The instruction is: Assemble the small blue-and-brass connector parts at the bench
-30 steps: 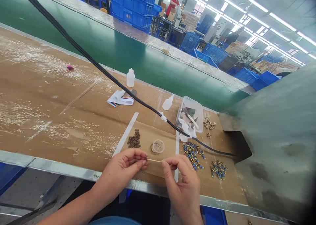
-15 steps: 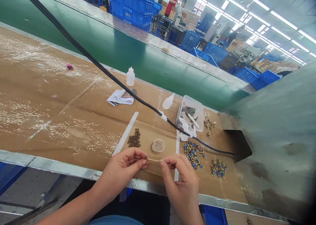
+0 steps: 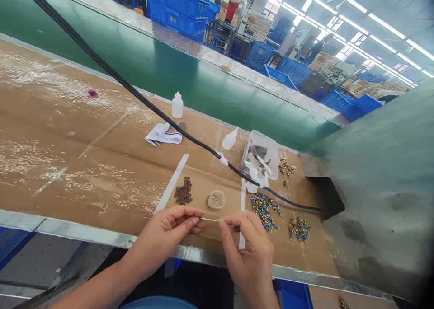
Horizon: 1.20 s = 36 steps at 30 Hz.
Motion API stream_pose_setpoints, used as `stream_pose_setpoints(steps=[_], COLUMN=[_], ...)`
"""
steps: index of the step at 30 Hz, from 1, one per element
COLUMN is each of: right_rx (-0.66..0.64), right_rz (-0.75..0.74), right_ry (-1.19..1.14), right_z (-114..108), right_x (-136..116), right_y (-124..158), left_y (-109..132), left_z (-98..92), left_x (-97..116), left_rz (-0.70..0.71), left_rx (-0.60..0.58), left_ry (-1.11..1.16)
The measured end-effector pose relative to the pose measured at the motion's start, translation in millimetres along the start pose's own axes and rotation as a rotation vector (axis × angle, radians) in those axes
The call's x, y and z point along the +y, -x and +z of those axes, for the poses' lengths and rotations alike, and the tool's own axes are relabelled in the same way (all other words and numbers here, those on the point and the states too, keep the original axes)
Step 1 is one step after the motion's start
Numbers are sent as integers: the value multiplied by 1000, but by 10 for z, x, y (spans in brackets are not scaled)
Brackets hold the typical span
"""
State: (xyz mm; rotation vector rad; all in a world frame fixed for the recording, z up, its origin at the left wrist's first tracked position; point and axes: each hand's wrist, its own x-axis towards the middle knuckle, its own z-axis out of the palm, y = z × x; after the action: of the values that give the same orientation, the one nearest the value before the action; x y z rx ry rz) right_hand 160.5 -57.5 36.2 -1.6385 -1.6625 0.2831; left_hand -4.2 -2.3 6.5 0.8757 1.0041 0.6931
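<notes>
A thin pale stick [image 3: 209,219], like a toothpick, spans the gap between my hands. My right hand [image 3: 247,241] pinches its right end between thumb and forefinger. My left hand [image 3: 174,227] is closed at the stick's other end; whatever its fingertips hold there is too small and covered to name. Just beyond my hands stands a small clear cup [image 3: 216,200] on a brown paper sheet [image 3: 200,178]. Left of the cup lies a pile of small brown round pieces [image 3: 183,191]. To the right are heaps of small blue-and-brass parts [image 3: 266,212].
A black cable [image 3: 135,90] crosses above the bench. Behind the sheet are a white bottle [image 3: 177,105], a nozzle bottle [image 3: 230,139], a folded striped strap [image 3: 162,135] and a clear box [image 3: 267,148] with tools. A metal panel [image 3: 383,187] stands right; a green conveyor [image 3: 203,83] runs behind.
The whole view has shifted slightly. Both hands keep the same pinching pose around the stick, with hardly any visible movement.
</notes>
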Motion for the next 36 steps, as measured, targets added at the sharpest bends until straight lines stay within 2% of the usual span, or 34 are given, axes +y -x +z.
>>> stream_pose_setpoints(steps=[10, 30, 36], right_rx=[-4, -3, 73], right_rz=[9, -19, -17], right_ry=[37, 24, 24], right_z=[-22, -30, -124], right_x=[-33, -11, 25], right_y=[-8, -19, -70], left_y=[-28, -4, -24], left_z=[32, 26, 14], left_x=[13, 16, 18], left_rz=[12, -12, -10], left_rx=[14, 10, -5], left_ry=[89, 72, 86])
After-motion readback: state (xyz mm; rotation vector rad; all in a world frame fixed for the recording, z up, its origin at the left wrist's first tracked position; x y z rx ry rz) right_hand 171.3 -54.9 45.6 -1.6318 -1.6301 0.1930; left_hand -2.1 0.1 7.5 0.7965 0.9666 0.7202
